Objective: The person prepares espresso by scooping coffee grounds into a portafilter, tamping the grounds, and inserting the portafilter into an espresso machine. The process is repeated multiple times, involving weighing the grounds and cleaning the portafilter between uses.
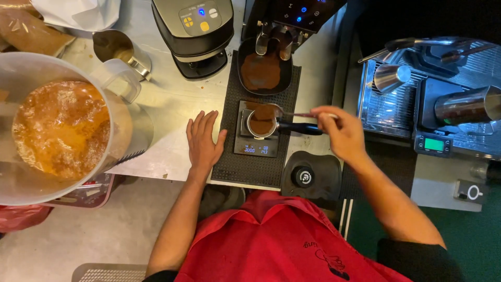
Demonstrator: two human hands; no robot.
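Spooning ground coffee, the person's right hand (339,133) is pinching the thin handle of a small spoon (271,110), its grip closed narrow around the metal, and the heaped bowl of the spoon is hanging just over the portafilter basket (261,125). That basket, already holding a bed of brown grounds, is sitting on a small digital scale (255,137), with its black handle (300,128) pointing toward the right hand. The scale is resting on a black ribbed mat (235,162) on the counter (167,104). The left hand (203,143) is lying flat and empty, fingers spread wide, partly on the counter and partly on the mat's edge, just beside the scale.

Behind the scale, a dark tray (263,73) of loose grounds is sitting under the grinder (295,15). A black tamper (305,177) is waiting near the person's body, and a large plastic jug (57,130) of foamy brown liquid is standing well apart to the left.

Judging from the heaped spoon, a tilt or tremor could be sending grounds over the basket rim onto the scale platform, muddying the reading. The spoon could also be knocking the basket, and since the basket is only resting there with its long handle overhanging, a nudge might be tipping it off the scale.
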